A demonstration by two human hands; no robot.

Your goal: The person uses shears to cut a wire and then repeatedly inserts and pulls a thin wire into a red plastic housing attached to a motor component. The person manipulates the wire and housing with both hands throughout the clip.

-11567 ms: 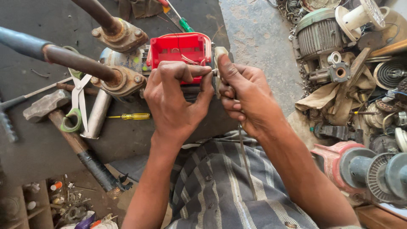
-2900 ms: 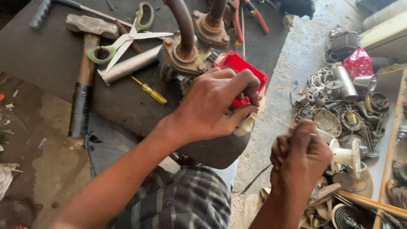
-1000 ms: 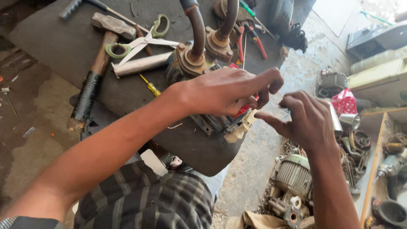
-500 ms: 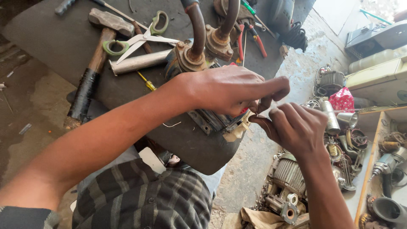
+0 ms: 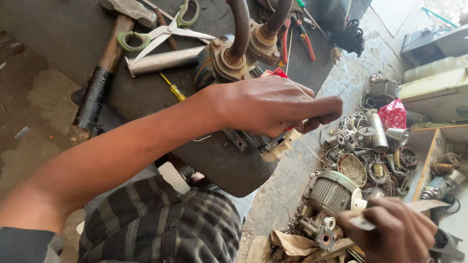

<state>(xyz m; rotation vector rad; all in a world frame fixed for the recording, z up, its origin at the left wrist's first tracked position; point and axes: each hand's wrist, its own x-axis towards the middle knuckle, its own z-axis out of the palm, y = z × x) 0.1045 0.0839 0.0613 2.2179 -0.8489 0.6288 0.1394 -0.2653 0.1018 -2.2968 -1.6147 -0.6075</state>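
Observation:
My left hand (image 5: 273, 109) reaches across the dark metal table (image 5: 214, 160) and clamps down on a small red-cased motor part (image 5: 277, 73). Its fingers curl over the far edge, and grey metal laminations (image 5: 253, 142) show beneath the palm. My right hand (image 5: 390, 234) is low at the bottom right, above a heap of scrap motor parts (image 5: 360, 156). It is closed around a thin pale flat strip (image 5: 424, 206) that sticks out to the right. The two hands are well apart.
On the table lie a hammer (image 5: 105, 63), green-handled scissors (image 5: 161, 31), a metal tube (image 5: 163, 59), a yellow screwdriver (image 5: 173, 88) and red-handled pliers (image 5: 304, 39). Two rusty pipe fittings (image 5: 229, 53) rise by the red part. A wooden box (image 5: 429, 160) borders the scrap.
My right hand has left the red part beside my left hand and dropped to the scrap heap at the lower right, where it now grips a pale strip. The left hand stays put.

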